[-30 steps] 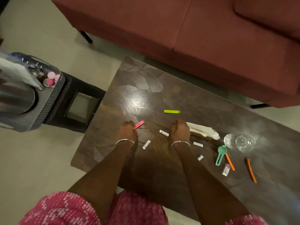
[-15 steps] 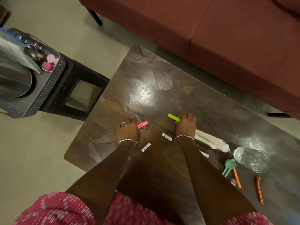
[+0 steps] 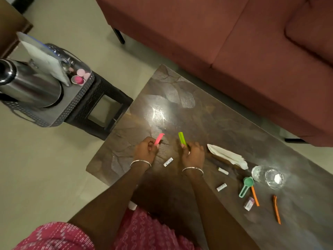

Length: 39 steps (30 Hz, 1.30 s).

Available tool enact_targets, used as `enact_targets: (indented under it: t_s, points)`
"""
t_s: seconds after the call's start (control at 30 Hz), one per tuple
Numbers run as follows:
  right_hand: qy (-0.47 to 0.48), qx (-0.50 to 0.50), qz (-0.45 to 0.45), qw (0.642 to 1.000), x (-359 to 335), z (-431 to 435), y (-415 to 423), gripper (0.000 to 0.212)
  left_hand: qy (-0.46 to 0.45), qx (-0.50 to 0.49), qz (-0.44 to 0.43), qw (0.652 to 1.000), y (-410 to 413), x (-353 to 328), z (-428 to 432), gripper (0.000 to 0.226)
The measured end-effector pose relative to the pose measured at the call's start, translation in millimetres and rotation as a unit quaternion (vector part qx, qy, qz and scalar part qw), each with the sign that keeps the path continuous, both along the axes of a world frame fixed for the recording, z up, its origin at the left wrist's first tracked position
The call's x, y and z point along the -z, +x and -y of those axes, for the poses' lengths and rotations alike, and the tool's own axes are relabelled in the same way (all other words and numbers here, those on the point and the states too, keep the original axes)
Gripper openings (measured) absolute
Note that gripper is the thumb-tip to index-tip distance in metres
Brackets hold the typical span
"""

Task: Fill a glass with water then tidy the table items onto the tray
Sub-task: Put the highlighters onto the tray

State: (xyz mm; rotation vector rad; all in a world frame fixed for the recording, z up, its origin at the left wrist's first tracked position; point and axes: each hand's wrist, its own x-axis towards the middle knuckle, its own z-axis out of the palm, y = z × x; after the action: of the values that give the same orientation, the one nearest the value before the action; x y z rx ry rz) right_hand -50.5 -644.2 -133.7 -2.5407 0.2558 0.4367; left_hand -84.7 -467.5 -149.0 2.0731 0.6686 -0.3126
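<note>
Clear glass tumbler (image 3: 268,176) filled; left hand (image 3: 146,150) clamps pink plastic clip (image 3: 159,139), right hand (image 3: 193,154) green plastic clip (image 3: 182,138); remaining items untrayed.

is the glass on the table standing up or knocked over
Upright. The glass stands on its base on the table, open rim facing up toward the camera; water shows inside it.

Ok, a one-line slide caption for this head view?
Left hand holds a pink clip, right hand a green clip, above the cluttered table.
</note>
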Motion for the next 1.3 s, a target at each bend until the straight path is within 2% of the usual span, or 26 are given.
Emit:
enact_targets:
  t_s: [0.1, 0.2, 0.57, 0.77, 0.9, 1.1, 1.2, 1.3]
  points:
    - [0.085, 0.061, -0.024, 0.994, -23, -31, -17, 0.011, -0.003, 0.004, 0.007, 1.0, -10, -15, -15, 0.006]
    - [0.138, 0.076, -0.051, 0.986, -37, -63, -26, 0.012, -0.035, -0.009, 0.006, 0.999, -16, -26, -32, 0.011]
    - [0.157, 0.134, -0.046, 0.977, -54, -208, -34, 0.003, 0.03, -0.009, 0.008, 0.999, -15, -48, -174, 0.019]
    - [0.195, 0.14, -0.063, 0.969, -45, -302, -22, 0.016, 0.056, -0.013, 0.001, 0.998, -3, -47, -277, 0.017]
    - [0.247, 0.133, -0.091, 0.955, -37, -358, -4, 0.013, 0.073, -0.005, -0.002, 0.997, 9, -44, -329, 0.015]
    - [0.238, 0.118, -0.091, 0.96, -24, -416, 26, 0.027, 0.084, -0.047, -0.025, 0.995, 31, -28, -376, 0.01]
    - [0.223, 0.127, -0.111, 0.96, -15, -438, 46, 0.018, 0.076, -0.092, -0.047, 0.992, 49, -16, -389, 0.007]
    - [0.211, 0.132, -0.127, 0.96, -3, -456, 68, 0.008, 0.069, -0.096, -0.073, 0.99, 67, 0, -398, 0.009]
